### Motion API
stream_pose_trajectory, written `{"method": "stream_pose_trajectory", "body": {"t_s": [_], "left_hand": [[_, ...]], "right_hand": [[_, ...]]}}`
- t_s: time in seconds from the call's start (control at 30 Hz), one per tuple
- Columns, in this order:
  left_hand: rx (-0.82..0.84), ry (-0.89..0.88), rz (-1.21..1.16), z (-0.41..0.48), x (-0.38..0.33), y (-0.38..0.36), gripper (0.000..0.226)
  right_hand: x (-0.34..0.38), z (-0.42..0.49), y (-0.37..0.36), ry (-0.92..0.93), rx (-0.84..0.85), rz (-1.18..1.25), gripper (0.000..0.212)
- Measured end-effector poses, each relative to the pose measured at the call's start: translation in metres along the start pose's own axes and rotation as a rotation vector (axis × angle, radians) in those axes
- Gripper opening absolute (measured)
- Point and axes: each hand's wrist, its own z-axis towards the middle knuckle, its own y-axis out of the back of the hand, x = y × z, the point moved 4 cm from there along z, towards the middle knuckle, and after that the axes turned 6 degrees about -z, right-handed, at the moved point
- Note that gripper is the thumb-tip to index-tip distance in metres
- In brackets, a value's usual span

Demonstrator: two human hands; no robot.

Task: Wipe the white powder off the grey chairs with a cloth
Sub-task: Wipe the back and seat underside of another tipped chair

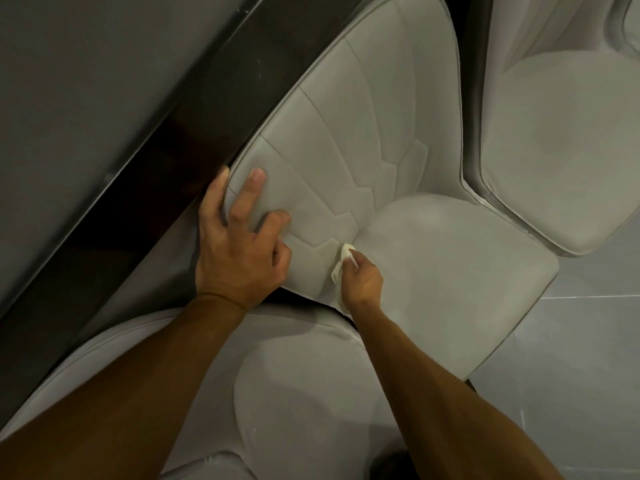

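Observation:
A grey padded chair fills the middle of the head view, its stitched backrest leaning toward the dark table. My left hand grips the backrest's left edge, thumb behind it and fingers spread over the front. My right hand pinches a small white cloth and presses it into the crease where backrest meets seat. Part of the cloth is hidden under that hand. A faint pale haze shows on the seat.
A second grey chair lies below my arms, close to me. A third grey chair stands at the upper right. A dark table edge runs diagonally at left. Grey floor tiles lie at lower right.

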Motion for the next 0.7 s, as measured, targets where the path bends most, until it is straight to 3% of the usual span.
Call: {"method": "stream_pose_trajectory", "body": {"t_s": [0.2,0.43,0.57,0.7], "left_hand": [[0.032,-0.015,0.034,-0.001,0.002,-0.001,0.021],[0.010,-0.002,0.021,0.000,0.001,-0.003,0.020],[-0.017,-0.002,0.021,-0.001,0.001,-0.003,0.019],[-0.016,-0.012,0.033,0.000,0.001,-0.004,0.017]], "right_hand": [[0.022,-0.038,-0.015,0.318,-0.118,0.087,0.035],[-0.012,-0.009,-0.017,-0.021,0.106,-0.183,0.034],[0.007,-0.004,-0.007,0.089,0.022,-0.184,0.038],[0.000,-0.017,-0.021,0.079,0.137,-0.183,0.043]]}}
